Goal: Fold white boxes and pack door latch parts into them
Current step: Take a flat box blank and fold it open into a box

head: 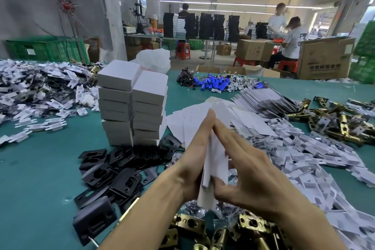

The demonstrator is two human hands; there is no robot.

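A flat white box blank is held upright at the centre of the view, above the green table, sandwiched between the two hands. The left hand is laid flat against one face, fingers straight and pressing. The right hand is set against the other face with fingers extended, and its thumb is bent in at the lower flap so that the card is pinched there. The blank is judged to be thin card: very light, springy along its creases, easily dented or torn at the flap slits, and smooth enough to slip if only pressed. It is best taken by the long creased edges, with thumbs kept near the flaps so the sleeve can be squeezed open square. A stack of folded boxes is noted at 10 o'clock from the hands, spare flat blanks at 1 o'clock, black plates at 8 o'clock, and brass latches at 6 o'clock. The latches are judged heavy and hard-edged against such card.
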